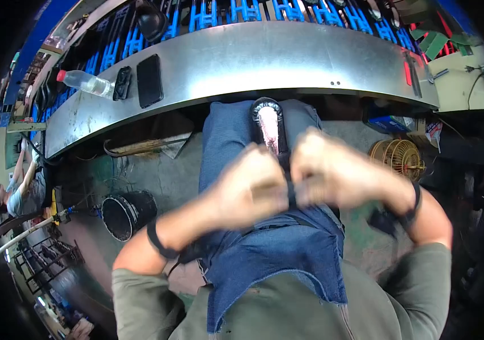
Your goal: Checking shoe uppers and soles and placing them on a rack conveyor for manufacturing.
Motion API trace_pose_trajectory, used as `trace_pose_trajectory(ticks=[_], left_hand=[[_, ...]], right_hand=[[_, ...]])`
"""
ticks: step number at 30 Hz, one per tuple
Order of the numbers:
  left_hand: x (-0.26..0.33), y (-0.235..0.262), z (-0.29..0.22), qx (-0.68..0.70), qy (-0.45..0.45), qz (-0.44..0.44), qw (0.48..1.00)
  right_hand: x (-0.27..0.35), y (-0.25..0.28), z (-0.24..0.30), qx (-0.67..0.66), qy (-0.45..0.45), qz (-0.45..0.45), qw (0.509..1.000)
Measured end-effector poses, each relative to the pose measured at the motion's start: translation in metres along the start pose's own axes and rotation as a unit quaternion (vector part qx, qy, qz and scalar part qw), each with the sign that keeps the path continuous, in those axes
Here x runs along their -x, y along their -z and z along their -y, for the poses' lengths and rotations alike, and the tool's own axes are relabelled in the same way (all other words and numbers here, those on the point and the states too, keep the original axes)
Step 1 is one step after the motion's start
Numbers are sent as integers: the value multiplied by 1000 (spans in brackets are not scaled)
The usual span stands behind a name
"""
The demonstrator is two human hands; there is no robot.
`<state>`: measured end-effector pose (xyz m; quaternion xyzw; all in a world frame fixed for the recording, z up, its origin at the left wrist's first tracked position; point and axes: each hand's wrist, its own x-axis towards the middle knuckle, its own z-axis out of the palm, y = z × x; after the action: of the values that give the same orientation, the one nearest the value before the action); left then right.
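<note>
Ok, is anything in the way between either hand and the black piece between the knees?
Nothing visible: left hand and right hand are by the near end of the black piece; blur hides any contact.

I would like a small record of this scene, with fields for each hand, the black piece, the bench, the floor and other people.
Left hand: curled, motion-blurred, by the near end of the black piece; grip unclear
Right hand: facing the left one, also curled and blurred; grip unclear
Black piece: between the thighs, pinkish-white inside
Bench: metal; red-capped bottle at left, phone farther right
Floor: dark bucket, left of the legs
Other people: one person, far left
</note>
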<state>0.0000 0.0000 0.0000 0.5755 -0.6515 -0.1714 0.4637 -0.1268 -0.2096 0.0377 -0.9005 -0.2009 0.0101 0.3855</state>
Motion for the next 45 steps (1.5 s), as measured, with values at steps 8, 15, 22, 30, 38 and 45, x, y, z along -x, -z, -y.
trace_pose_trajectory(ticks=[8, 15, 22, 30, 38, 45], left_hand=[[14, -24, -28, -57, -28, 112, 992], [-19, 8, 8, 219, 169, -70, 958], [-47, 15, 49, 245, 341, -115, 900], [-72, 21, 57, -30, 277, -22, 960], [-47, 24, -10, 135, 140, -53, 979], [-2, -39, -30, 214, 190, -87, 954]], right_hand=[[50, -34, -3, -5, 81, -32, 996], [1, 9, -39, -238, -71, -106, 963], [-23, 1, -78, -201, -217, -132, 946], [-17, -3, -83, -146, -276, -179, 933], [10, -9, -35, -501, -118, -111, 850], [22, -52, 25, -401, -54, -247, 880]])
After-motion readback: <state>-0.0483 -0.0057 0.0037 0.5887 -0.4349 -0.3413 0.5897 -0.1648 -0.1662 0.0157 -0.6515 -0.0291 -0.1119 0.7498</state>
